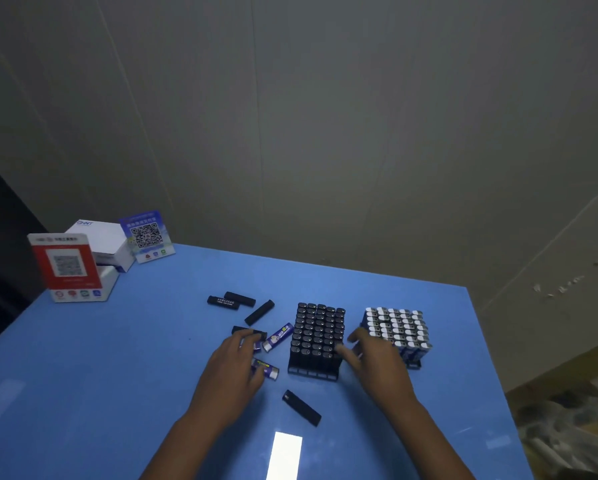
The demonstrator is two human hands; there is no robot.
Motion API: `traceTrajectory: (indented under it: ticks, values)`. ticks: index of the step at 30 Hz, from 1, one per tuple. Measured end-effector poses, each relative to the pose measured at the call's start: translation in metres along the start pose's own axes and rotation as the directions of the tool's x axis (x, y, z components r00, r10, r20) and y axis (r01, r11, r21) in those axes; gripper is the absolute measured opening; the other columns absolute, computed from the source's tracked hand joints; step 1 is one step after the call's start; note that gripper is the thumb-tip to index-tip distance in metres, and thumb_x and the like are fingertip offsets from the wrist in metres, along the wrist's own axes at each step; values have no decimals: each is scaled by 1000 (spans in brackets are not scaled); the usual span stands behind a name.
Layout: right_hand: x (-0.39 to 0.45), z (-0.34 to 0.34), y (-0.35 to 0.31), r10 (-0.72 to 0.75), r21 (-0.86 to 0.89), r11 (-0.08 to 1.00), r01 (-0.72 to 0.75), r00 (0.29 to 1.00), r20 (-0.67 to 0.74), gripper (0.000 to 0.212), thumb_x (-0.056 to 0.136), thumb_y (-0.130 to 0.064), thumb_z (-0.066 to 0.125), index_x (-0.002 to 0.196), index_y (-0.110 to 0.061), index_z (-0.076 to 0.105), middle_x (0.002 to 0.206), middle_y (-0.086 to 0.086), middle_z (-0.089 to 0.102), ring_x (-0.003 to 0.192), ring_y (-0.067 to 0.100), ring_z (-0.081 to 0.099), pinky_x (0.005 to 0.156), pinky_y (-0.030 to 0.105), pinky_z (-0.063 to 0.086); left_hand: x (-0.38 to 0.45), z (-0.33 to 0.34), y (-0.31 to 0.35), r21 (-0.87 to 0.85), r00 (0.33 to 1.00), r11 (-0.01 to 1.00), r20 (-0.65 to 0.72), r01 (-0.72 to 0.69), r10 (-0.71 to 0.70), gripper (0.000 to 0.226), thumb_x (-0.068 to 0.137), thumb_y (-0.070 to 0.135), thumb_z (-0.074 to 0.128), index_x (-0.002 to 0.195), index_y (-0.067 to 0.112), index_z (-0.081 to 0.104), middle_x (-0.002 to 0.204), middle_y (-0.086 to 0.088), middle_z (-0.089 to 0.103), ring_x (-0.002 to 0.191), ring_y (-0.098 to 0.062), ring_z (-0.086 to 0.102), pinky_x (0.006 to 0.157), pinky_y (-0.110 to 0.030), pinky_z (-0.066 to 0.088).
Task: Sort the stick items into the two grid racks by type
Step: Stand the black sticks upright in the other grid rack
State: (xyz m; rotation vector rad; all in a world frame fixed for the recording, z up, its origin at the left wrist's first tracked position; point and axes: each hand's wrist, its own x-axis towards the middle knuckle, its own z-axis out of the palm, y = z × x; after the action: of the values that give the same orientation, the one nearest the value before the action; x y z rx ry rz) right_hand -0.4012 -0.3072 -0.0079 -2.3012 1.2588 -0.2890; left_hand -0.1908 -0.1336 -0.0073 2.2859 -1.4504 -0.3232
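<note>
A black grid rack [316, 337] full of black sticks stands mid-table. To its right a second rack [399, 332] holds blue sticks with white caps. Loose black sticks lie at the left [223, 302], [260, 311] and in front [301, 407]. Loose blue sticks lie beside the black rack [279, 337], [268, 368]. My left hand [233, 367] rests over the loose pile, fingers curled on a stick I cannot tell apart. My right hand [373, 362] sits between the two racks, its fingers touching the black rack's right side.
The blue table [117, 358] ends at its far edge near the wall and at the right edge by the second rack. At the back left stand a red QR sign [67, 266], a white box [103, 242] and a blue QR sign [146, 235].
</note>
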Motion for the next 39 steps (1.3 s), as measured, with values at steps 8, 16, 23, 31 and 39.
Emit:
traceTrajectory:
  ticks: [8,16,23,31,39]
  values:
    - [23,-3,-52,-245,-100,965,243,969,-13,57,95,-44,61,144,-23,42,146,-6,43,134,13,40,105,29,40,11,-13,-43,9,996,996,37,87,-87,59,93,31,59,146,22,35,151,6,29,129,-15,40,98,-29,46]
    - [37,25,-85,-171,-72,983,170,985,-5,65,96,-48,57,151,-24,34,159,-9,27,146,11,27,115,33,35,50,-21,-97,12,984,993,133,116,-117,64,96,37,56,151,22,26,156,-2,16,139,-22,32,104,-36,45]
    - [54,51,-111,-72,-85,994,71,997,-3,67,95,-43,61,153,-22,33,161,-7,25,148,13,25,117,30,30,100,-26,-142,53,976,998,215,32,-43,66,94,32,58,151,23,24,157,0,12,141,-23,27,98,-36,49]
    - [70,71,-132,-28,-86,996,26,999,-18,59,98,-37,59,150,-21,36,159,-6,27,146,11,26,113,23,28,143,-10,-172,1,962,999,271,-35,33,69,92,6,51,152,28,25,157,-1,13,140,-23,23,95,-35,50]
    - [80,77,-131,14,-96,995,-17,999,-35,52,98,-32,58,145,-22,41,154,-7,31,141,11,33,108,23,35,173,7,-173,24,953,982,248,-187,175,62,89,3,53,146,24,39,146,1,30,132,-21,33,84,-39,56]
